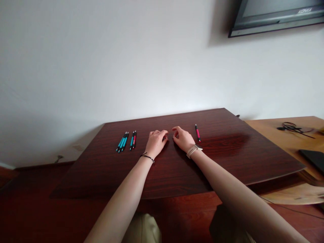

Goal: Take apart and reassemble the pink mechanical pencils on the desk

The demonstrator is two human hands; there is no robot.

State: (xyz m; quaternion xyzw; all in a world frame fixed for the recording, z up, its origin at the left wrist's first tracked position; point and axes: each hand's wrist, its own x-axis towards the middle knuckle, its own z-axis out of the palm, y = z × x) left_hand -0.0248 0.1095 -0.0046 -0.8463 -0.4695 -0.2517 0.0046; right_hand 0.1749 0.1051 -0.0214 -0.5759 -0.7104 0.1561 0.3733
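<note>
My left hand (155, 142) rests on the dark wooden table (177, 182), fingers curved and a little apart, with nothing seen in it. Facing it across a small gap, my right hand (182, 137) has thumb and forefinger apart and also appears to hold nothing. Left of my left hand lie a blue pen (132, 141) and a red pen (134, 139), side by side. Farther left is a group of blue pens (122, 142) with black ends. A single pink-red pen (197, 133) lies just right of my right hand.
A lighter wooden table (268, 130) adjoins on the right, with a coiled black cable (291, 127) and a dark flat object (314, 159) on it. Behind is a white wall (126, 60). A wall-mounted screen (278, 20) hangs at upper right.
</note>
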